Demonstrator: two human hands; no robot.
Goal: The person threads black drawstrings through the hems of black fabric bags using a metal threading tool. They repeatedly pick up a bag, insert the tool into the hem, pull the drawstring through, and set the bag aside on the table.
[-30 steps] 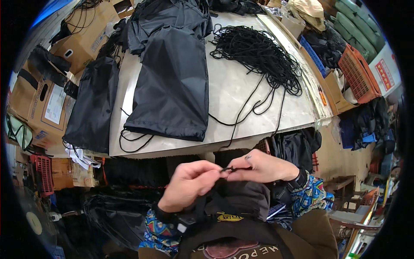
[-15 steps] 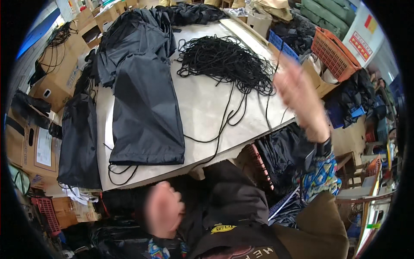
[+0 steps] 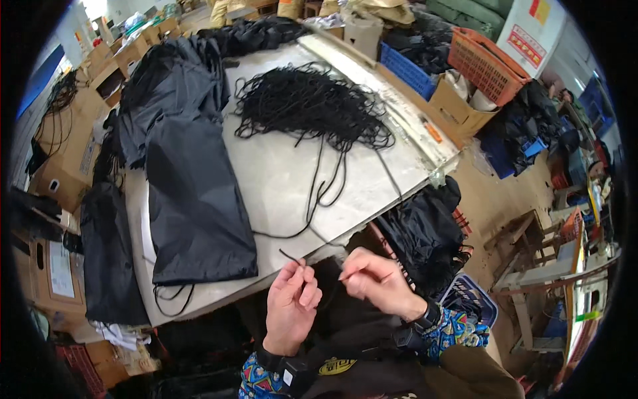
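Observation:
My left hand (image 3: pixel 292 309) is at the table's near edge, closed in a pinch on a thin black cord (image 3: pixel 287 255) whose short end sticks up past the fingertips. Close by on the right, my right hand (image 3: pixel 384 282) has its fingers pressed together, with a dark bit of cord at the tips; a blurred length runs off the table toward it. A tangled heap of black cords (image 3: pixel 309 103) lies on the pale table (image 3: pixel 279 173), loose strands trailing to the near edge. Left of it lies a flat black fabric bag (image 3: pixel 196 199), a cord loop hanging from its near end.
More black bags (image 3: pixel 176 80) are piled at the table's far left, and another bag (image 3: pixel 109 253) hangs off the left side. Cardboard boxes (image 3: pixel 66 146) stand left. An orange basket (image 3: pixel 488 60) and a blue basket (image 3: pixel 407 70) are beyond the right edge. Black fabric (image 3: pixel 422 226) fills a container below.
My right hand has come down from beside the cord heap to the near edge. My left hand has risen to meet it and now pinches a cord. The view has shifted.

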